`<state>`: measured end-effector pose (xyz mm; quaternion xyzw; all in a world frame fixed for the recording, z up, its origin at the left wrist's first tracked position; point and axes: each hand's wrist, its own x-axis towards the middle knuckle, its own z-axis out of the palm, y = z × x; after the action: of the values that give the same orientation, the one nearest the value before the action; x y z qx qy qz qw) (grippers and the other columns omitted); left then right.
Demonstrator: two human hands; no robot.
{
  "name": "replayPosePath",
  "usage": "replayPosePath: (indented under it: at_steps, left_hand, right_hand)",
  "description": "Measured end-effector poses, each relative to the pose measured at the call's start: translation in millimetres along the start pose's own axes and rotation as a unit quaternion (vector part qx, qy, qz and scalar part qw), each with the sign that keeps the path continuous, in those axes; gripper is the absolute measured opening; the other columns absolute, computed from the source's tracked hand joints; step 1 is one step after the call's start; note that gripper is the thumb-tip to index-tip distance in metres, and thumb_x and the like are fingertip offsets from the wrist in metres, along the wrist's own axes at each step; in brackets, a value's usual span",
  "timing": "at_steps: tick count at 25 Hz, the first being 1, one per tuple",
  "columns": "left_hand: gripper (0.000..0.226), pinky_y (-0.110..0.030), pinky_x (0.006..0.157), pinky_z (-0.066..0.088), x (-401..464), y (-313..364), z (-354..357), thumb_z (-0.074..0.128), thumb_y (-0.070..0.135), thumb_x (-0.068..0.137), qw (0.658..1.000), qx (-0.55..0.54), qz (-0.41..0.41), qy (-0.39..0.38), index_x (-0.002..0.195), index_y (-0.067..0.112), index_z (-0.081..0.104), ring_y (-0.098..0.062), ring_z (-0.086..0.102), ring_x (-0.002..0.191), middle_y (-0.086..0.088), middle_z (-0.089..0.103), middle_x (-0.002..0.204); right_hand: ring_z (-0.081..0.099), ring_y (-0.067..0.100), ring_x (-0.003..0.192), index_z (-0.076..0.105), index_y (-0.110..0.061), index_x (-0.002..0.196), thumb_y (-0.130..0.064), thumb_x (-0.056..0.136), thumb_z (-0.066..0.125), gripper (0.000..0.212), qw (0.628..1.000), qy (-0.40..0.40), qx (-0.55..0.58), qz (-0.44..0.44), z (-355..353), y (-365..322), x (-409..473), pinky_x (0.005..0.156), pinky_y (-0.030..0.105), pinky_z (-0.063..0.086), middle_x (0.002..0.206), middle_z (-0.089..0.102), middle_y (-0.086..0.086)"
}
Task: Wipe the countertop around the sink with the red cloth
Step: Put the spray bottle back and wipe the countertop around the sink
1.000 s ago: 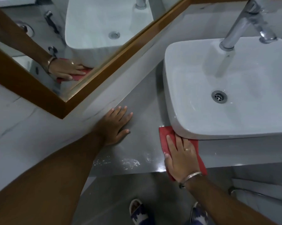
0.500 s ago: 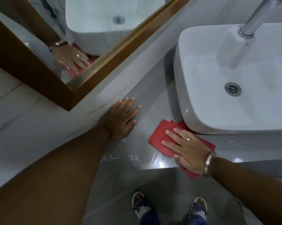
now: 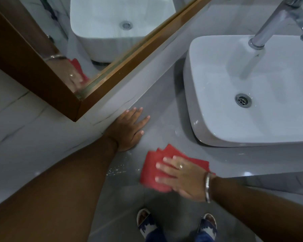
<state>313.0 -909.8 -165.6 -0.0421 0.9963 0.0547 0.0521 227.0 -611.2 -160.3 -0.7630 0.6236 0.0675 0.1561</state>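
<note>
The folded red cloth [image 3: 151, 167] lies flat on the grey countertop [image 3: 166, 109] at its front edge, left of the white vessel sink [image 3: 217, 123]. My right hand [image 3: 180, 175] presses down on the cloth with fingers spread, a ring on one finger and a metal bangle on the wrist. My left hand [image 3: 129, 130] rests palm down on the countertop, against the wall corner, holding nothing. A patch of white droplets [image 3: 116, 170] sits on the counter's front edge, just left of the cloth.
A wood-framed mirror [image 3: 74, 95] hangs on the left wall and reflects the sink, the cloth and my hand. A chrome tap [image 3: 267, 27] stands over the sink at the top right. My feet [image 3: 176, 222] are on the grey tiled floor below.
My right hand has slid the red cloth leftward along the counter's front edge, away from under the sink's corner. The left hand has stayed in place.
</note>
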Motion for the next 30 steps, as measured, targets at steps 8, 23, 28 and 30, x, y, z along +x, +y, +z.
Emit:
replayPosePath:
  at_steps: [8, 23, 28, 30]
  left_hand:
    - [0.063, -0.052, 0.118, 0.026, 1.0, -2.4, 6.2, 0.03, 0.045, 0.097, 1.0, -0.003, 0.003, 0.013, 0.154, 0.019, 0.033, -0.039, 0.028, 0.146, -0.02, 0.031, 0.16]
    - [0.063, -0.046, 0.123, 0.017, 3.6, -7.3, 21.2, 0.04, 0.047, 0.098, 0.999, -0.018, -0.012, 0.025, 0.157, 0.027, 0.025, -0.033, 0.017, 0.151, -0.014, 0.02, 0.164]
    - [0.062, -0.049, 0.121, 0.019, 4.1, -5.3, 16.4, 0.039, 0.046, 0.099, 1.0, -0.004, -0.006, 0.0, 0.156, 0.025, 0.029, -0.037, 0.019, 0.15, -0.017, 0.022, 0.163]
    - [0.062, -0.051, 0.121, 0.018, -1.5, 2.3, 10.5, 0.04, 0.046, 0.1, 0.999, 0.0, -0.032, -0.032, 0.157, 0.025, 0.025, -0.038, 0.016, 0.151, -0.017, 0.018, 0.164]
  right_hand:
    - [0.028, 0.025, 0.145, 0.032, -0.036, 0.148, -0.043, 0.076, 0.055, 0.077, 0.987, 0.042, 0.077, 0.137, 7.3, -7.7, -6.3, 0.116, 0.047, 0.023, 0.159, 0.031, 0.0]
    - [0.018, 0.022, 0.148, 0.024, -0.036, 0.153, -0.053, 0.085, 0.05, 0.075, 0.998, 0.041, -0.046, -0.032, 16.2, 63.4, -47.2, 0.12, 0.046, 0.02, 0.163, 0.019, 0.0]
    - [0.03, 0.035, 0.145, 0.029, -0.027, 0.152, -0.057, 0.09, 0.04, 0.07, 0.958, 0.093, 0.069, 0.262, 6.7, 16.3, -1.1, 0.113, 0.057, 0.033, 0.16, 0.028, 0.01]
    - [0.031, 0.038, 0.144, 0.03, -0.026, 0.152, -0.06, 0.09, 0.039, 0.071, 0.958, 0.101, 0.078, 0.255, 7.8, 8.1, 7.8, 0.114, 0.056, 0.028, 0.16, 0.029, 0.011]
